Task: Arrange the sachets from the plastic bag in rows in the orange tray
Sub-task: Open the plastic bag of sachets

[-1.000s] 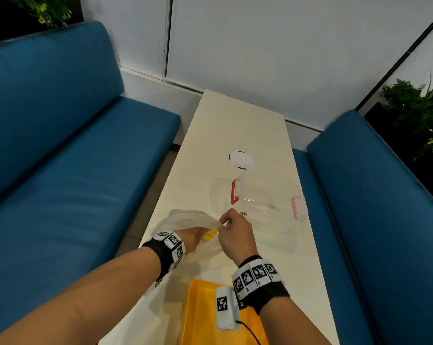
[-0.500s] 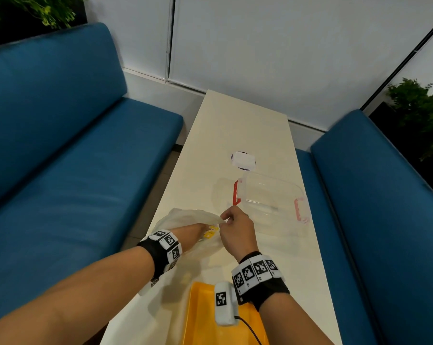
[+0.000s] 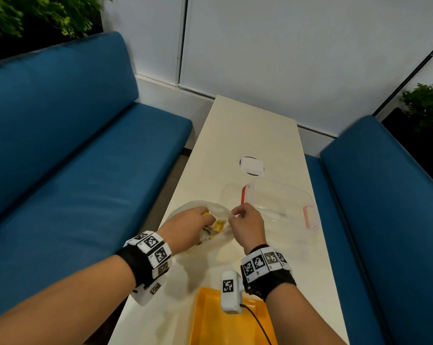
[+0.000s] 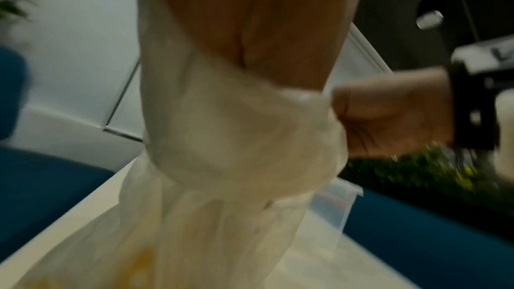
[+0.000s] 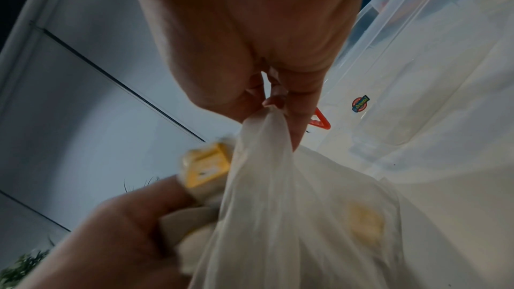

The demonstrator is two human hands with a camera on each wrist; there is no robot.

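The task is at its start, as far as these views show. The part of the shallow orange plastic tray (image 3: 210, 319) that shows, at the near edge of the long cream tabletop (image 3: 250, 130), holds no sachets; the right wrist and its camera hide some of it. The small yellow sachets (image 3: 218, 225) are in the thin translucent white plastic bag (image 3: 211, 241), which lies near the tabletop's left edge, just beyond the tray. So every sachet seems yet to be laid out, and no row is begun.

The right hand (image 3: 247, 226) pinches the bag's rim between thumb and fingers and holds the mouth up and open. The left hand (image 3: 187, 231) is in the mouth of the bag, fingers curled round one or more sachets, judging by the right wrist view.

That view gives what the head view cannot: a yellow sachet corner (image 5: 207, 165) sticking up above the left hand's fingers (image 5: 166, 192) beside the bag wall, and another yellow patch showing dimly through the film lower down. The left wrist view is blurred; it shows only the bag film wrapped over the left hand, with the right hand (image 4: 389, 113) gripping the gathered rim beside it. The head view alone shows the layout: a clear plastic lidded box with red clips (image 3: 282, 205) lies toward the tabletop's right edge, just beyond the right hand.
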